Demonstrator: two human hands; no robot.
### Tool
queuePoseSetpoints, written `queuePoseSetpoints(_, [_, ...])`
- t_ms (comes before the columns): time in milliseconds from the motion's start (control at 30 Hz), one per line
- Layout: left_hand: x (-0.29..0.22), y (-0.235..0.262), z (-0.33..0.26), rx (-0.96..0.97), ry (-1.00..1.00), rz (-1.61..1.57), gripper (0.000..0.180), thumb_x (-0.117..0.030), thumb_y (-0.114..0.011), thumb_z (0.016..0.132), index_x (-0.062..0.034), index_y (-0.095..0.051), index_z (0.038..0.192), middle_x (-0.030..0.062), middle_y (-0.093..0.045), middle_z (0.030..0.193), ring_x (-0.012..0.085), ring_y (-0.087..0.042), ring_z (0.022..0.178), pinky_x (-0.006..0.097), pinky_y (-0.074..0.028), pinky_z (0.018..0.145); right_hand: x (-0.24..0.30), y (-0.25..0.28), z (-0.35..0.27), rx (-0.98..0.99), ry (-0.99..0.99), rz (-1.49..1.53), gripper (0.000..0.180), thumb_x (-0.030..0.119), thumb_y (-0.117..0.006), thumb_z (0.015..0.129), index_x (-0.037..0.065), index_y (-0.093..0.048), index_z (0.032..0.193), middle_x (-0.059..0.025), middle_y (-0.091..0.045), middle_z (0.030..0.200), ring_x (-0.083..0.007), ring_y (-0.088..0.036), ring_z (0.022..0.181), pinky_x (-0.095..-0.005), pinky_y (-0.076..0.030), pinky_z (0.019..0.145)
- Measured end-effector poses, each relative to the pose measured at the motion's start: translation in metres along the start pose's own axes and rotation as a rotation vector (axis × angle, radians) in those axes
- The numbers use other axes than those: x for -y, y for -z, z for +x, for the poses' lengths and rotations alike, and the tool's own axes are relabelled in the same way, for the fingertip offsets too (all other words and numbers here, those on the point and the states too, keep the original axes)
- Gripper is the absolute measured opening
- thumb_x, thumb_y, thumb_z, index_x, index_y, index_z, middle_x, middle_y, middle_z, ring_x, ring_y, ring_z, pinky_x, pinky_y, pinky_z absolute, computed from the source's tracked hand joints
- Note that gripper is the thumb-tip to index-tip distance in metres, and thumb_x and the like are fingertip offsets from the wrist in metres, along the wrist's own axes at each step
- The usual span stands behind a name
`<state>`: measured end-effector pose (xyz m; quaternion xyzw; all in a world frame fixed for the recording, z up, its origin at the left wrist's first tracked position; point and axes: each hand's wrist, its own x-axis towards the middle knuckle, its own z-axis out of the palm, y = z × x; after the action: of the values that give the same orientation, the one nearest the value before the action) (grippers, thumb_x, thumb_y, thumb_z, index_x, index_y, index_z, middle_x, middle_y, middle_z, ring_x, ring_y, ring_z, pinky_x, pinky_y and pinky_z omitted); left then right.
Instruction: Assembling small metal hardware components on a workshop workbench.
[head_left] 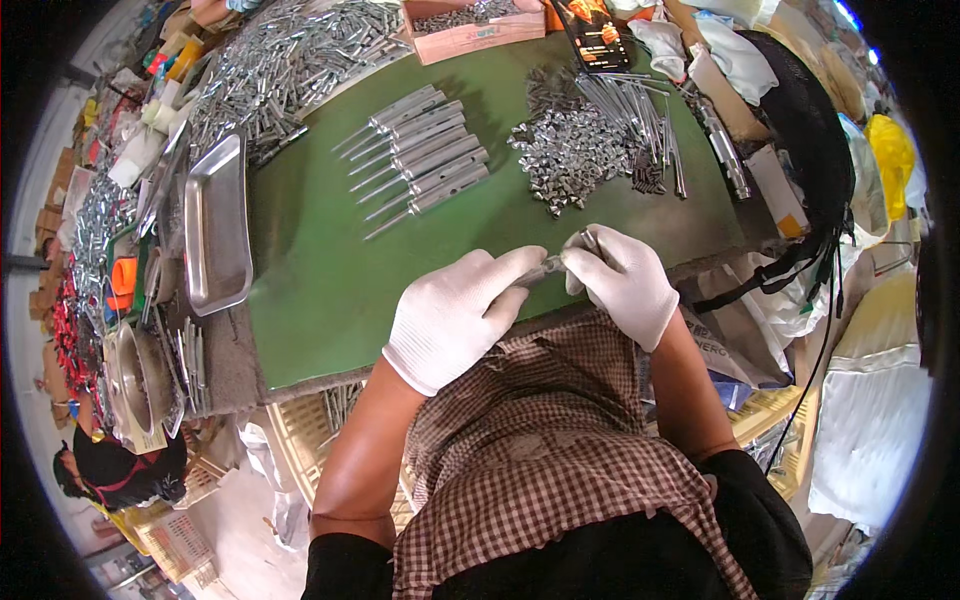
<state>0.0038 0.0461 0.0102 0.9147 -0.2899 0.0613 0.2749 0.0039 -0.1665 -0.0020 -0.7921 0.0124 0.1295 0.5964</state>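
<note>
Both my hands wear white knit gloves and meet in front of me, over the near edge of the green work mat point(310, 330). My left hand point(455, 315) pinches a shiny metal piece point(541, 271) between thumb and fingers. Closed around a silver metal tube point(591, 240), my right hand point(625, 285) touches close beside it. Whether the two metal pieces are one part is hidden by the fingers. Farther off, several silver tubes with thin rods point(425, 150) lie in a slanting row. Right of them is a heap of small metal nuts point(570, 155).
Long thin pins point(645, 120) and small dark screw-like pieces point(648, 178) lie beside the nuts. A steel tray point(218, 225) stands at left, below a large pile of metal tubes point(290, 75). A pink box point(475, 38), a phone-like screen point(592, 38) and a black bag point(805, 120) border the mat.
</note>
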Motion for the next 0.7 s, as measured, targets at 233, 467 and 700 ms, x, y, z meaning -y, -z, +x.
queuePoseSetpoints(233, [-0.005, -0.006, -0.001, -0.041, 0.023, 0.067, 0.026, -0.014, -0.066, 0.083, -0.0196, -0.066, 0.109, 0.0067, -0.056, 0.073, 0.0249, -0.059, 0.059, 0.036, -0.049, 0.054, -0.01, 0.008, 0.007, -0.236, 0.135, -0.129, 0.023, 0.024, -0.061, 0.094, 0.002, -0.065, 0.092, -0.0098, -0.065, 0.076, -0.0181, -0.062, 0.072, -0.0312, -0.048, 0.069])
queuePoseSetpoints(467, [-0.019, -0.02, 0.007, 0.079, 0.143, 0.263, 0.017, -0.02, -0.063, 0.086, -0.0232, -0.065, 0.103, 0.0067, -0.055, 0.078, 0.0264, -0.06, 0.059, 0.037, -0.049, 0.053, -0.023, 0.028, 0.059, -0.692, 0.205, -0.809, 0.028, 0.029, -0.07, 0.086, 0.012, -0.064, 0.107, -0.0119, -0.064, 0.099, -0.0343, -0.064, 0.093, -0.0434, -0.051, 0.077])
queuePoseSetpoints(700, [-0.015, -0.017, 0.012, 0.146, 0.219, 0.185, 0.016, -0.025, -0.062, 0.088, -0.0255, -0.065, 0.104, 0.0079, -0.057, 0.08, 0.0287, -0.063, 0.064, 0.04, -0.052, 0.058, -0.019, 0.034, 0.058, -0.586, 0.179, -0.905, 0.024, 0.023, -0.072, 0.084, 0.009, -0.066, 0.102, -0.0104, -0.064, 0.102, -0.0314, -0.064, 0.092, -0.0391, -0.05, 0.079])
